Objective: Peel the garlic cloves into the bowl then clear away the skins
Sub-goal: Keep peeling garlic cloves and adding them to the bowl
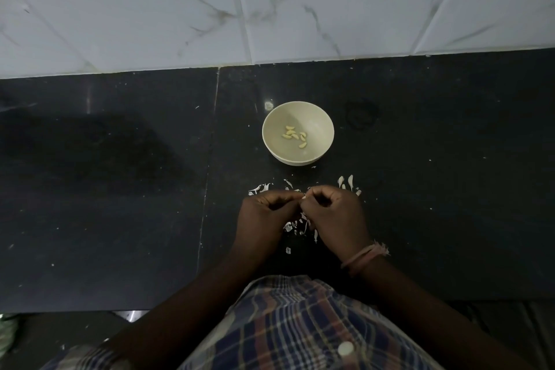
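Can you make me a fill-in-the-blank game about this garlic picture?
The peeled cloves lie inside the cream ____.
White garlic skins lie scattered on the ____ counter.
The left hand and right hand meet ____ the bowl, nearer the person.
The pinkish band sits on the ____ wrist.

Missing words: bowl, black, below, right

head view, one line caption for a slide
Both hands peel a garlic clove near a bowl, skins scattered around.

Cream bowl [298, 156]; plaid shirt [300, 324]
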Action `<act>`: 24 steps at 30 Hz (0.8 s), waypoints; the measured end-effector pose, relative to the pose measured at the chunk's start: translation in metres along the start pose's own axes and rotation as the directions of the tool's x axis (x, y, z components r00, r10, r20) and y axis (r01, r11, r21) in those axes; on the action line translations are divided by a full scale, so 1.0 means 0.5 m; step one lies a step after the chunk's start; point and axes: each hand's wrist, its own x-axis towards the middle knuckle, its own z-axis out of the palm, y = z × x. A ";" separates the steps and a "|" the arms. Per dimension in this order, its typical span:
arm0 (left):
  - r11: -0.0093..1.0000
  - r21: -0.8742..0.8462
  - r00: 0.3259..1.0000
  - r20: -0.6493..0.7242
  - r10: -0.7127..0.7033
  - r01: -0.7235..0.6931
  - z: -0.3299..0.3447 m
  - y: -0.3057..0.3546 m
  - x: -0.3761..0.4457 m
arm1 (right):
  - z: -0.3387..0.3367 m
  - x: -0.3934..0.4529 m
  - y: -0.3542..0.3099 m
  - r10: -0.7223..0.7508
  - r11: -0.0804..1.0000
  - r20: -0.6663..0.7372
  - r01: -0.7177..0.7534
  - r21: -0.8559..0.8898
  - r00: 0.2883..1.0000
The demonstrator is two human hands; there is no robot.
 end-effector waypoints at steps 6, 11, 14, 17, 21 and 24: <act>0.987 -0.154 0.998 0.050 -0.032 0.040 -0.002 -0.002 0.013 | 0.000 0.015 -0.011 0.071 0.990 0.024 -0.074 0.122 0.997; 0.884 -0.441 0.987 0.099 -0.126 0.157 0.004 -0.024 0.022 | 0.007 0.016 -0.012 0.121 0.966 0.048 -0.128 0.223 0.992; 0.762 -0.616 0.979 0.101 -0.175 0.200 0.004 -0.026 0.024 | 0.016 0.014 -0.007 0.170 0.946 0.063 -0.181 0.269 0.983; 0.684 -0.699 0.975 0.091 -0.205 0.209 -0.005 -0.024 0.031 | 0.019 0.011 0.006 0.216 0.936 0.042 -0.219 0.277 0.975; 0.639 -0.728 0.963 0.114 -0.246 0.249 -0.011 -0.024 0.027 | 0.011 0.007 0.002 0.206 0.943 -0.001 -0.199 0.268 0.978; 0.642 -0.713 0.954 0.139 -0.267 0.283 -0.008 -0.022 0.017 | 0.009 0.010 -0.005 0.133 0.970 -0.047 -0.120 0.210 0.990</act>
